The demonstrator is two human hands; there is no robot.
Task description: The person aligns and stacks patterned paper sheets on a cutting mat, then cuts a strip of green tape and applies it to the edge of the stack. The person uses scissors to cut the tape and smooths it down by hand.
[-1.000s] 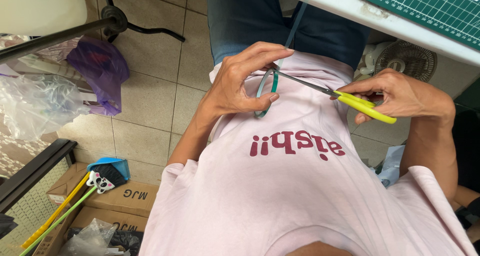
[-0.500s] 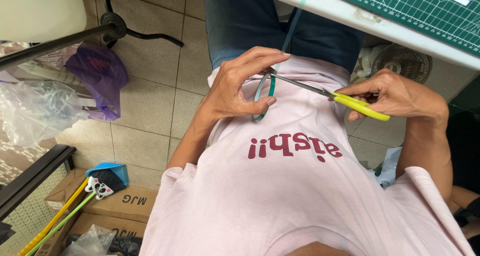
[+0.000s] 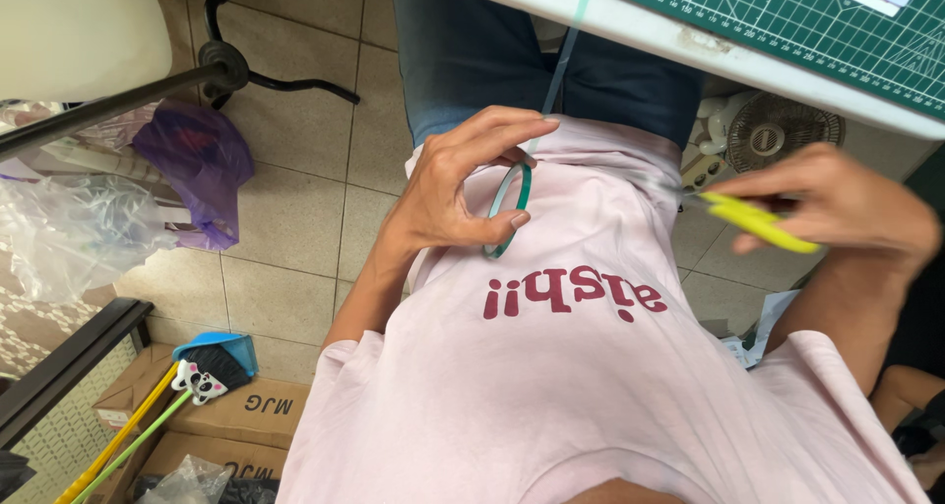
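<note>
My left grip (image 3: 463, 184) pinches a thin green tape roll (image 3: 507, 209) against my pink shirt (image 3: 591, 366).
My right grip (image 3: 837, 204), blurred, is wrapped around yellow-handled scissors (image 3: 753, 219) beside the roll, below the bench (image 3: 630, 27) edge.

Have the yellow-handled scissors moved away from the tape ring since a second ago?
Yes. The scissors, blurred in the right hand, have pulled to the right, away from the tape ring in the left hand.
</note>
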